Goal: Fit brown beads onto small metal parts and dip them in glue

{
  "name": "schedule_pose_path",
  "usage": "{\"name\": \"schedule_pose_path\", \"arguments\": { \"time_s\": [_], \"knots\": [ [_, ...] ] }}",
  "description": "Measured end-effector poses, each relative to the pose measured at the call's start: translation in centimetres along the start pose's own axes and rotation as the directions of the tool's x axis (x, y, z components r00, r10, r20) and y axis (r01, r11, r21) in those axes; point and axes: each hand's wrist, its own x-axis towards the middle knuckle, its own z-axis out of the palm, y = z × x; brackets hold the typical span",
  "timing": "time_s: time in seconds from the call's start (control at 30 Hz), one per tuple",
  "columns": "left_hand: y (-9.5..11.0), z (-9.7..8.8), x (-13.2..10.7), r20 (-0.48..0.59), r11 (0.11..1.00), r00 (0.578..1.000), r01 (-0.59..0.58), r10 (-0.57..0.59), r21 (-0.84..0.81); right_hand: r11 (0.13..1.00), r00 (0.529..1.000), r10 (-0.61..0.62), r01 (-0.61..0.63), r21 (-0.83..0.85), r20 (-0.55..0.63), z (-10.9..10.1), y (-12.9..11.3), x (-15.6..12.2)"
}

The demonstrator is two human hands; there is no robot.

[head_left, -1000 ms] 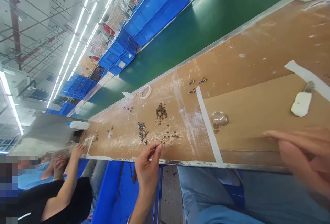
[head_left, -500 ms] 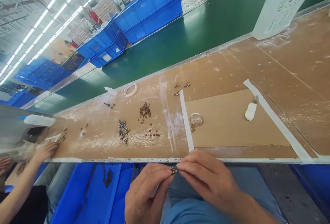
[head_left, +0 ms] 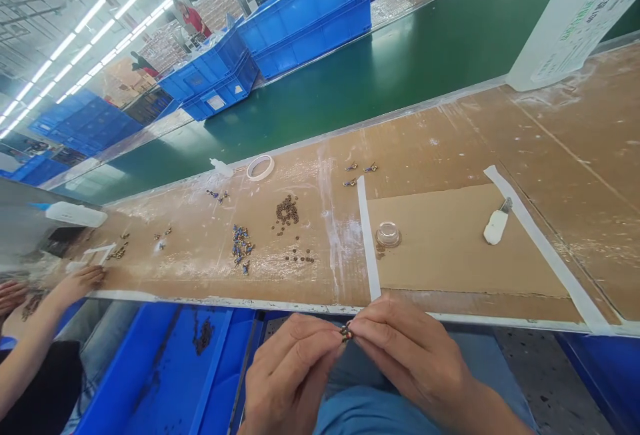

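Closest to me, the left hand and the right hand meet above the lap, by the near edge of the workbench. Both have thumb and fingertips pinched on one tiny painted piece, dark with bright specks; the fingers cover too much for me to read its shape. Left of the lap I see a blue bin, and a co-worker's hand resting at the bench.

On the bench, a cardboard sheet carries a clear plastic cup and, well apart from it, a white-handled tool. To the left lie a cluster of blue-and-gold figurines and a heap of small brown discs. Farther back are a tape roll, a small white bottle near it, and a large white jug at right. Beyond runs a green conveyor belt, with stacked blue crates behind.
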Motion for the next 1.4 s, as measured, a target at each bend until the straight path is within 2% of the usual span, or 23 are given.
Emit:
{"name": "schedule_pose_path", "arguments": {
  "time_s": [0.1, 0.13, 0.2, 0.27, 0.33, 0.47, 0.57, 0.63, 0.7, 0.77, 0.87, 0.93, 0.97, 1.07, 1.17, 1.27, 1.4],
  "knots": [
    [-1.8, -0.3, 0.7, -0.048, 0.985, 0.983, 0.175, -0.175, 0.001, 0.993, 1.0, -0.002, 0.0, -0.119, -0.019, -0.4, 0.4, 0.2],
    [-2.8, -0.3, 1.4, -0.07, 0.964, 0.962, 0.264, -0.263, 0.007, 0.99, 0.999, -0.007, 0.001, -0.142, -0.037, -0.4, 0.5, 0.2],
    [-5.6, -0.1, 3.9, -0.102, 0.899, 0.894, 0.438, -0.437, -0.013, 0.988, 0.998, -0.021, 0.012, -0.151, -0.057, -0.3, 1.0, 0.1],
    [-8.8, 0.6, 7.3, -0.096, 0.837, 0.833, 0.534, -0.545, -0.12, 0.988, 0.997, -0.046, 0.037, -0.152, -0.058, 0.1, 1.7, 0.0],
    [-11.8, 1.7, 11.1, -0.024, 0.801, 0.809, 0.576, -0.587, -0.162, 0.982, 0.996, -0.071, 0.06, -0.178, -0.054, 0.7, 2.4, -0.3],
    [-15.9, 4.5, 17.1, 0.016, 0.815, 0.826, 0.559, -0.563, -0.152, 0.968, 0.994, -0.089, 0.07, -0.24, -0.069, 1.5, 3.3, -0.6],
    [-17.2, 5.8, 19.4, 0.024, 0.826, 0.833, 0.551, -0.552, -0.124, 0.962, 0.994, -0.087, 0.065, -0.265, -0.071, 1.5, 3.4, -0.6],
    [-17.3, 5.5, 19.8, 0.013, 0.831, 0.835, 0.549, -0.55, -0.092, 0.962, 0.994, -0.081, 0.059, -0.266, -0.072, 1.4, 3.3, -0.6],
    [-17.0, 4.1, 19.2, -0.015, 0.838, 0.839, 0.543, -0.544, -0.048, 0.965, 0.994, -0.081, 0.06, -0.257, -0.072, 1.2, 3.2, -0.6],
    [-16.3, 1.9, 17.4, -0.038, 0.846, 0.845, 0.533, -0.533, 0.008, 0.965, 0.994, -0.083, 0.063, -0.256, -0.068, 1.1, 3.2, -0.6],
    [-15.1, -1.4, 12.7, -0.043, 0.844, 0.85, 0.527, -0.525, 0.098, 0.96, 0.994, -0.095, 0.077, -0.269, -0.054, 1.1, 3.2, -0.6],
    [-14.5, -2.7, 8.9, -0.06, 0.834, 0.848, 0.529, -0.526, 0.16, 0.96, 0.993, -0.106, 0.087, -0.266, -0.059, 1.1, 3.1, -0.5],
    [-14.3, -3.0, 7.2, -0.068, 0.836, 0.861, 0.506, -0.504, 0.212, 0.961, 0.992, -0.111, 0.091, -0.263, -0.063, 1.1, 3.1, -0.5],
    [-14.2, -3.1, 2.9, -0.05, 0.852, 0.896, 0.436, -0.442, 0.291, 0.963, 0.992, -0.111, 0.094, -0.254, -0.056, 1.1, 3.0, -0.3],
    [-13.8, -2.4, 0.8, -0.031, 0.892, 0.94, 0.331, -0.339, 0.308, 0.959, 0.993, -0.111, 0.095, -0.266, -0.048, 1.1, 3.1, -0.3],
    [-12.8, -1.6, 0.3, -0.038, 0.91, 0.971, 0.234, -0.235, 0.342, 0.954, 0.992, -0.115, 0.098, -0.283, -0.044, 1.2, 3.2, -0.6],
    [-12.0, -0.4, 1.2, -0.017, 0.904, 0.985, 0.163, -0.17, 0.395, 0.95, 0.994, -0.109, 0.096, -0.297, -0.029, 1.2, 3.2, -0.8]
  ]
}}
